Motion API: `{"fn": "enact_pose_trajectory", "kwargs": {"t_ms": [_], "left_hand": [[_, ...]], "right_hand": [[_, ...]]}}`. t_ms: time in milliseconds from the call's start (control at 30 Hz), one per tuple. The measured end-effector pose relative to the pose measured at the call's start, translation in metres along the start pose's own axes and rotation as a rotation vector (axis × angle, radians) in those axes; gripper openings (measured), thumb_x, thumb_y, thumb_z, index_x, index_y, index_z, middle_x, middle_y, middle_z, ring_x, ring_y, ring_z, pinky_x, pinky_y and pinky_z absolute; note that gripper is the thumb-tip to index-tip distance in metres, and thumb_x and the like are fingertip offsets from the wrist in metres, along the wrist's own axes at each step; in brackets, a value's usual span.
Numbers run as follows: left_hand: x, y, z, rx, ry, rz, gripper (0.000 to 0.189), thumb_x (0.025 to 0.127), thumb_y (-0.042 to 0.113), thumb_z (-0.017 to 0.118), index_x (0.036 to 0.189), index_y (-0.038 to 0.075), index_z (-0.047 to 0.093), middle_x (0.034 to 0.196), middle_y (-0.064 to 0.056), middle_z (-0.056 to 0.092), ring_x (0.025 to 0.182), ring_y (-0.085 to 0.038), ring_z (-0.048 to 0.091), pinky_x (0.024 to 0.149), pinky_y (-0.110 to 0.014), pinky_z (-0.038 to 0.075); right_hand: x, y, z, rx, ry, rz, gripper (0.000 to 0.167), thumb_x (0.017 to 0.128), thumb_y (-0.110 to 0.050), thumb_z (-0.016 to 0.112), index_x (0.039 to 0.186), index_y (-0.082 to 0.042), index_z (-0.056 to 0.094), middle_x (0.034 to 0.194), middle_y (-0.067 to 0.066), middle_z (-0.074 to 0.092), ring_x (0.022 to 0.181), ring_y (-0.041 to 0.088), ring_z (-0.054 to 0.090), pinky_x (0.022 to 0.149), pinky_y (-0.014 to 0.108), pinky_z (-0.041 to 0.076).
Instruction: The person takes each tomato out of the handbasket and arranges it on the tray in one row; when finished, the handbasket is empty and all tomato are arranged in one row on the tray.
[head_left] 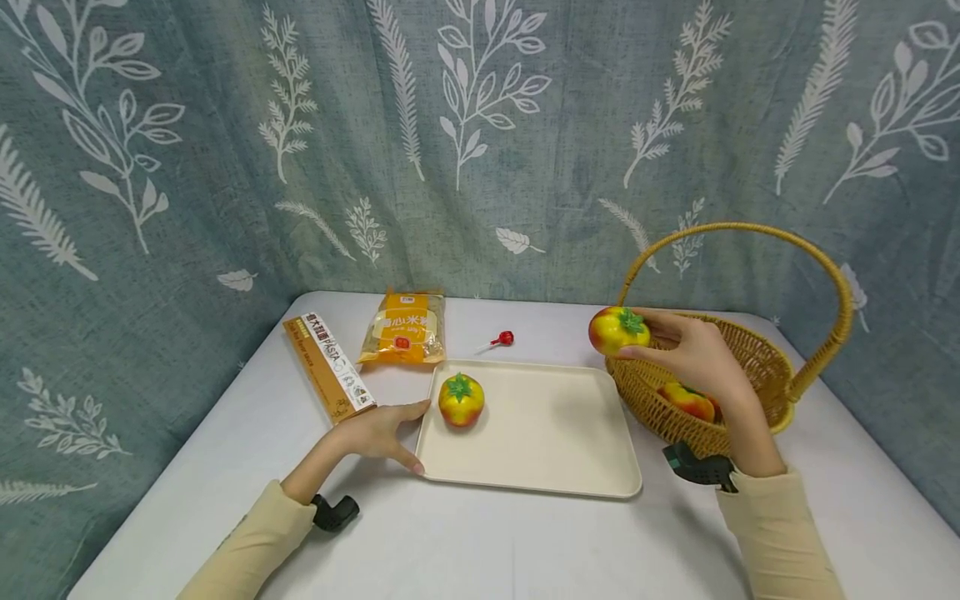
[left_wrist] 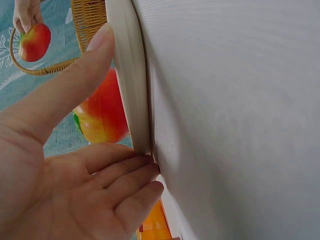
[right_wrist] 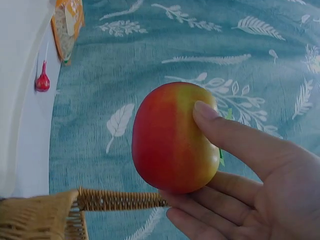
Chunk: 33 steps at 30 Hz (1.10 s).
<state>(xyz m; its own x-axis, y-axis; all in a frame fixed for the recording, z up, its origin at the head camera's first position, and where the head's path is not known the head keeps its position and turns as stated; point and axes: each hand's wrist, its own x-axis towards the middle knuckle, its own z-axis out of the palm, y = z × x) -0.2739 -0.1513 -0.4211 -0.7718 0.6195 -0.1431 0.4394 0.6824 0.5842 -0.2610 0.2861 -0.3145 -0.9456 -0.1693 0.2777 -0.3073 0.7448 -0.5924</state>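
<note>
My right hand (head_left: 705, 358) pinches a red-and-yellow persimmon (head_left: 611, 332) with a green leafy top, held in the air by the wicker basket's left rim. Thumb and fingers lie on opposite sides of this fruit in the right wrist view. Inside the basket (head_left: 648, 404) is more of the same fruit (head_left: 686, 402), partly hidden by the wall. On the left of a cream tray (head_left: 551, 433) sits another persimmon (head_left: 461, 400), leafy top up. My left hand (head_left: 378, 435) touches the tray's left edge, its thumb (left_wrist: 102, 42) and fingers spread and nearly straight.
Left of the tray, a brown-and-white pasta box (head_left: 327, 367) lies at a slant. An orange-labelled food packet (head_left: 405, 327) and a red lollipop (head_left: 504, 338) lie behind the tray. The basket's tall handle (head_left: 750, 227) arches at the right. A patterned curtain (head_left: 465, 225) hangs behind the table.
</note>
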Motion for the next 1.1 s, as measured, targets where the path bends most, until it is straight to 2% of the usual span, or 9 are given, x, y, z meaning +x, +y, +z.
{"fn": "enact_pose_trajectory", "kwargs": {"t_ms": [300,533,833,1100], "left_hand": [[0.001,0.000,-0.001,-0.026,-0.002,0.018,0.104,0.070,0.035,0.086,0.147,-0.007,0.030,0.152,-0.020,0.032,0.139,-0.033,0.030,0.114,-0.046,0.026],[0.001,-0.001,0.000,-0.029,0.000,0.018,0.104,0.070,0.034,0.086,0.147,-0.007,0.030,0.152,-0.020,0.032,0.140,-0.033,0.029,0.114,-0.045,0.025],[0.001,0.001,0.000,-0.024,0.002,0.003,0.104,0.070,0.035,0.086,0.147,-0.006,0.030,0.152,-0.019,0.032,0.140,-0.033,0.029,0.114,-0.045,0.025],[0.001,0.001,-0.001,-0.008,0.001,0.001,0.104,0.070,0.035,0.086,0.148,-0.005,0.030,0.152,-0.017,0.031,0.140,-0.031,0.029,0.114,-0.043,0.025]], "right_hand": [[0.002,-0.017,0.020,-0.025,-0.022,-0.092,0.072,0.080,-0.046,0.075,0.138,-0.008,0.054,0.127,0.020,0.060,0.111,0.036,0.060,0.089,0.051,0.051],[0.007,-0.020,0.042,-0.032,-0.066,-0.138,0.071,0.078,-0.044,0.078,0.136,-0.008,0.056,0.126,0.020,0.061,0.113,0.040,0.058,0.091,0.054,0.049],[0.015,-0.015,0.075,0.011,-0.117,-0.198,0.069,0.077,-0.039,0.080,0.133,-0.005,0.058,0.127,0.018,0.061,0.113,0.035,0.060,0.092,0.047,0.051],[0.016,-0.014,0.103,0.000,-0.174,-0.276,0.063,0.079,-0.032,0.080,0.130,-0.002,0.060,0.124,0.016,0.063,0.112,0.031,0.061,0.093,0.042,0.051]]}}
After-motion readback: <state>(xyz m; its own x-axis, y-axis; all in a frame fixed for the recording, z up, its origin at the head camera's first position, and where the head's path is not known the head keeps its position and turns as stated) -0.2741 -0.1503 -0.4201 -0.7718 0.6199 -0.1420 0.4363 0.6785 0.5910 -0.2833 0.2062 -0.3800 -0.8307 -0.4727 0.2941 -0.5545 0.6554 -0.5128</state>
